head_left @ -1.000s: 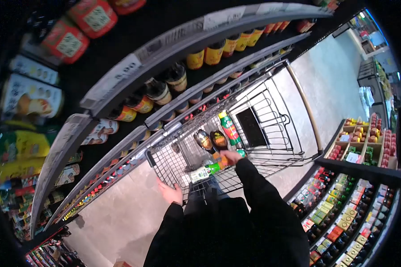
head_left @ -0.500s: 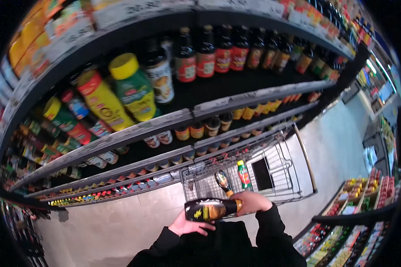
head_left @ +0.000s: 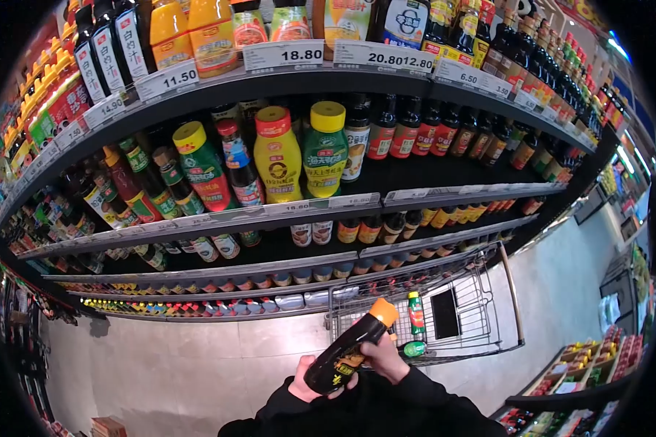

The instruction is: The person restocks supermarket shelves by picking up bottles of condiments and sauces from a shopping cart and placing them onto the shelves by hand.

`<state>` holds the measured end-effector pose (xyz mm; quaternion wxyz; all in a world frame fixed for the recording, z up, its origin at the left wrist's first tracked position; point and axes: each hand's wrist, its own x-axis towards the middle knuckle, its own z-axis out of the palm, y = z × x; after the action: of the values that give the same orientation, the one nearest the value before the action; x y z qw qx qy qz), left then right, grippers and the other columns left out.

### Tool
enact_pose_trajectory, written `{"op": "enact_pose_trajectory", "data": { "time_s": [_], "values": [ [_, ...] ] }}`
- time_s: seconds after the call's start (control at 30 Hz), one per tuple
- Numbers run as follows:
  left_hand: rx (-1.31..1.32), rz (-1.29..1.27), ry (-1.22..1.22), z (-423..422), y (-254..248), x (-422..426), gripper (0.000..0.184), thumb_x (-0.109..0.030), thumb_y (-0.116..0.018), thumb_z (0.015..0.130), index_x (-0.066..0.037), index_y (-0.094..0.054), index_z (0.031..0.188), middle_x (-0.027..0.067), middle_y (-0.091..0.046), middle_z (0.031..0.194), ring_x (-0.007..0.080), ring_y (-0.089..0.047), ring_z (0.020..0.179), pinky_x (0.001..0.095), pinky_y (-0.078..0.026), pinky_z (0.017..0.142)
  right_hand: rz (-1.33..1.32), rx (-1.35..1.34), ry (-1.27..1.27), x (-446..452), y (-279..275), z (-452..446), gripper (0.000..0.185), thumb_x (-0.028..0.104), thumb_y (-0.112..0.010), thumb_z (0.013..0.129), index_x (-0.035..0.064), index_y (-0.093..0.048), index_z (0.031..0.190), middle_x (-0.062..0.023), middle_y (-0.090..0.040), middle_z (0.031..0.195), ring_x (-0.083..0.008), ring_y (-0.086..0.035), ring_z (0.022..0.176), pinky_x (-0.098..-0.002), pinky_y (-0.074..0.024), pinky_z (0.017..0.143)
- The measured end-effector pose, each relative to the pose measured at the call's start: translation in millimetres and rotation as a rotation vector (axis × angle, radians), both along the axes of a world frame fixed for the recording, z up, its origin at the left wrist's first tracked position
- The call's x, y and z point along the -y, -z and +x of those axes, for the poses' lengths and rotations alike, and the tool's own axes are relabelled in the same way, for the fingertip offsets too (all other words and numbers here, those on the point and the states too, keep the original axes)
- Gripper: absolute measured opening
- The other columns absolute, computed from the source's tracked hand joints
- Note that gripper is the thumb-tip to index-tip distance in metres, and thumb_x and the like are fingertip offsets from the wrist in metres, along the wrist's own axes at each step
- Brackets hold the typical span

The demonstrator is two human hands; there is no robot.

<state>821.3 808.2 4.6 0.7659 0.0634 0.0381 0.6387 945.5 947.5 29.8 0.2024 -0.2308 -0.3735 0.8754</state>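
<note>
A dark sauce bottle (head_left: 346,353) with an orange cap lies tilted between my two hands, its cap pointing up and to the right. My left hand (head_left: 303,380) is closed round its base, with fingertips showing along the lower side. My right hand (head_left: 386,358) grips it below the cap, thumb on the front. Just beyond is a wire shopping cart (head_left: 485,320). In it lie a green-capped bottle with a red label (head_left: 415,313) and a green bottle (head_left: 413,349) close to my right hand. The held bottle hides part of the cart's near side.
A long shelf unit (head_left: 255,218) full of sauce bottles curves across the front, with price tags (head_left: 284,55) along its edges. At the lower right stands another display (head_left: 583,371) of jars. A brown box (head_left: 109,426) sits at the lower left.
The held bottle has turned from nearly level to slanting, cap upward. My right hand has moved lower in the view, and the view has tilted up to show more of the upper shelves.
</note>
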Motion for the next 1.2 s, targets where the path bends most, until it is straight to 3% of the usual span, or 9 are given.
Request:
{"op": "enact_pose_trajectory", "data": {
  "time_s": [0.07, 0.13, 0.17, 0.3, 0.53, 0.6, 0.87, 1.0, 1.2],
  "values": [
    [0.033, 0.004, -0.092, 4, -13, 0, 0.080, -0.062, -0.039, 0.090, -0.003, -0.036, 0.144, 0.0208, -0.056, 0.121, 0.0331, -0.060, 0.090, 0.0303, -0.049, 0.052, 0.082, -0.025, -0.021, -6, -9, -13, 0.053, 0.020, -0.079, 0.078, 0.0039, -0.050, 0.119, -0.0029, -0.059, 0.106, -0.0146, -0.059, 0.099, -0.0316, -0.0485, 0.090],
    [-0.081, -0.359, -0.170, 4, -24, 1, 0.074, -0.059, -0.032, 0.094, -0.004, -0.039, 0.143, 0.0197, -0.058, 0.122, 0.0344, -0.060, 0.094, 0.0334, -0.050, 0.056, 0.266, -0.100, -0.074, -27, -12, -24, 0.060, 0.021, -0.084, 0.072, 0.0036, -0.051, 0.118, -0.0033, -0.060, 0.107, -0.0148, -0.060, 0.098, -0.0309, -0.0489, 0.089],
    [-0.067, -0.208, -0.218, 1, 3, -5, 0.067, -0.053, -0.029, 0.097, -0.005, -0.038, 0.142, 0.0187, -0.056, 0.126, 0.0352, -0.059, 0.099, 0.0338, -0.051, 0.061, 0.367, -0.122, -0.047, -37, -29, -30, 0.064, 0.019, -0.087, 0.068, 0.0034, -0.051, 0.118, -0.0035, -0.060, 0.109, -0.0147, -0.060, 0.099, -0.0309, -0.0488, 0.090],
    [-0.355, -0.221, -0.268, -12, 8, -6, 0.032, -0.027, -0.044, 0.098, -0.003, -0.049, 0.118, 0.0160, -0.059, 0.119, 0.0277, -0.061, 0.102, 0.0323, -0.049, 0.072, 0.703, -0.156, 0.221, -94, -83, -57, 0.077, 0.007, -0.091, 0.060, 0.0022, -0.050, 0.125, -0.0054, -0.059, 0.120, -0.0157, -0.058, 0.107, -0.0322, -0.0471, 0.095],
    [-0.458, -0.256, -0.289, -7, 15, 10, 0.027, -0.021, -0.049, 0.096, -0.006, -0.050, 0.119, 0.0127, -0.061, 0.115, 0.0236, -0.061, 0.102, 0.0314, -0.049, 0.074, 0.898, -0.339, 0.325, -215, -160, -103, 0.079, 0.000, -0.083, 0.071, 0.0022, -0.043, 0.138, -0.0061, -0.054, 0.134, -0.0169, -0.052, 0.121, -0.0324, -0.0442, 0.101],
    [-0.470, -0.294, -0.288, -5, 18, 12, 0.025, -0.020, -0.049, 0.096, -0.005, -0.051, 0.118, 0.0124, -0.061, 0.114, 0.0237, -0.061, 0.101, 0.0308, -0.048, 0.075, 1.114, -0.311, 0.334, -240, -160, -117, 0.074, 0.000, -0.083, 0.072, 0.0019, -0.045, 0.135, -0.0048, -0.057, 0.128, -0.0156, -0.054, 0.116, -0.0316, -0.0476, 0.097],
    [-0.498, -0.341, -0.381, 7, 18, 8, 0.026, -0.020, -0.047, 0.097, -0.003, -0.051, 0.117, 0.0142, -0.061, 0.114, 0.0260, -0.062, 0.103, 0.0312, -0.048, 0.076, 1.070, -0.144, 0.211, -286, -149, -148, 0.069, 0.017, -0.089, 0.068, 0.0016, -0.052, 0.124, -0.0021, -0.060, 0.109, -0.0099, -0.059, 0.096, -0.0272, -0.0491, 0.085],
    [-0.506, -0.361, -0.402, 12, 14, 4, 0.026, -0.019, -0.048, 0.097, -0.003, -0.051, 0.116, 0.0139, -0.061, 0.112, 0.0260, -0.062, 0.102, 0.0311, -0.048, 0.076, 1.034, 0.073, 0.094, -297, -143, -152, 0.072, 0.018, -0.088, 0.069, 0.0021, -0.050, 0.127, -0.0037, -0.060, 0.113, -0.0118, -0.057, 0.102, -0.0284, -0.0473, 0.091],
    [-0.500, -0.382, -0.411, 20, 16, 0, 0.025, -0.018, -0.047, 0.097, -0.003, -0.051, 0.116, 0.0139, -0.061, 0.112, 0.0258, -0.062, 0.102, 0.0312, -0.048, 0.076, 1.022, -0.138, 0.104, -288, -146, -165, 0.088, 0.017, -0.086, 0.072, 0.0028, -0.034, 0.141, -0.0099, -0.052, 0.130, -0.0187, -0.052, 0.119, -0.0328, -0.0433, 0.100]
  ]
}}
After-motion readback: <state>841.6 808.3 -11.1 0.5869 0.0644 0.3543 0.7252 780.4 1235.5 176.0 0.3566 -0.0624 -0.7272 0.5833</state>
